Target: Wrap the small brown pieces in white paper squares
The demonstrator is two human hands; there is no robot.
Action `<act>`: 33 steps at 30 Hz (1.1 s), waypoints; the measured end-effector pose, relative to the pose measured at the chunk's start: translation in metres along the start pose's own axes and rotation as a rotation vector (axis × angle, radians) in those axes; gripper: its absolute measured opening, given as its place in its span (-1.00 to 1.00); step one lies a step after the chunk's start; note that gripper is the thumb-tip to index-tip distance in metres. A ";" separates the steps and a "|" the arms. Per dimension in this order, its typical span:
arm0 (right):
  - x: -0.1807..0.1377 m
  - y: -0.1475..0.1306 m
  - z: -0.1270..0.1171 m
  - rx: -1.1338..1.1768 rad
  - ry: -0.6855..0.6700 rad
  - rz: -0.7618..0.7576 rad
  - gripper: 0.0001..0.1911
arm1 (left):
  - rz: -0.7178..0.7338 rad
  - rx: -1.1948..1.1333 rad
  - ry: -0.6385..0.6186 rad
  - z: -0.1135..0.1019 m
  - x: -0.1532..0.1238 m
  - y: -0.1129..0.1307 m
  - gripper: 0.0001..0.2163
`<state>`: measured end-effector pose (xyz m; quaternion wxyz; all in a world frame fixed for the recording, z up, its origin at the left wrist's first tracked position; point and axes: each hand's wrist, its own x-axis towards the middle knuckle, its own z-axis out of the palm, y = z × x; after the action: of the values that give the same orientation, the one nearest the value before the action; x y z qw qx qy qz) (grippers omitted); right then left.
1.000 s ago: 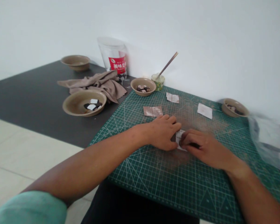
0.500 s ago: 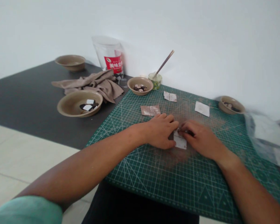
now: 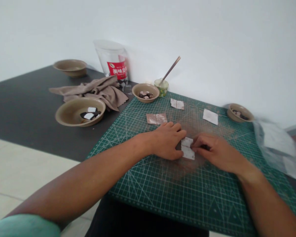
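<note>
A small white square sheet [image 3: 187,152], creased across its middle, lies on the green cutting mat [image 3: 160,191]. My left hand [image 3: 168,140] rests at the sheet's left edge, thumb and forefinger spread apart and pressing it down. A dark patch shows between them. My right hand [image 3: 212,149] is at the sheet's right edge, slightly blurred, its fingertips pinched together. Whatever is in that pinch is hidden. Behind my hands lie a brownish creased sheet [image 3: 157,118], a creased white sheet [image 3: 177,104] and a flat white square [image 3: 210,117]. Brown dust covers the mat around them.
Bowls holding small dark and pale pieces stand at the mat's back left [image 3: 146,98] and back right [image 3: 240,119]. A patterned cup [image 3: 161,89] holds a stick. Left are another bowl [image 3: 64,113], a cloth [image 3: 96,89], a clear tub [image 3: 111,54]; right, a plastic bag [image 3: 268,138].
My right hand has drawn a little to the right, from over the sheet's crease to its right edge. My left hand keeps its place on the sheet. The whole view has shifted slightly.
</note>
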<state>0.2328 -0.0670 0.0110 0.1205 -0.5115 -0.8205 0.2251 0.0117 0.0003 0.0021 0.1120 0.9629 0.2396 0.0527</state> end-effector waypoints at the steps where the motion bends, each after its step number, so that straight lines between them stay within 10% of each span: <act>1: -0.001 0.000 0.000 0.030 -0.046 -0.029 -0.89 | 0.000 -0.001 -0.005 0.000 0.000 0.000 -0.62; 33: 0.005 0.000 -0.001 -0.094 0.082 -0.001 -0.87 | -0.007 -0.016 -0.024 -0.002 0.001 0.000 -0.60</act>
<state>0.2307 -0.0626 0.0121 0.1299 -0.5251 -0.8247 0.1650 0.0122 0.0011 0.0036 0.1229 0.9618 0.2410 0.0429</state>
